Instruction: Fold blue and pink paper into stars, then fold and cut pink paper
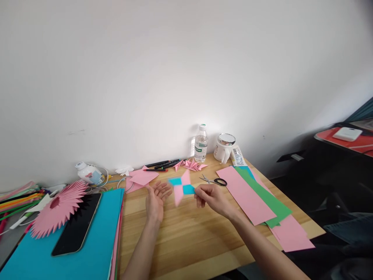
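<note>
A folded pink and blue paper pinwheel point(178, 189), slightly blurred, hangs in the air over the wooden table point(180, 245). My right hand point(211, 197) pinches the tip of one of its blue arms between thumb and fingers. To the left of the pinwheel, my left hand point(157, 200) is open, palm turned up and fingers spread, with nothing in it. Black-handled scissors point(214, 180) lie on the table behind my right hand. Pink paper sheets point(142, 179) rest beyond my left hand.
Pink strips point(247, 194) and green paper point(278, 212) lie at the right. Against the wall stand a water bottle point(201, 144), a white mug point(223, 148), pens point(161, 164) and pink folded pieces point(192, 165). Left, a phone point(77, 225) and pleated pink paper point(60, 206) rest on blue sheets point(99, 256).
</note>
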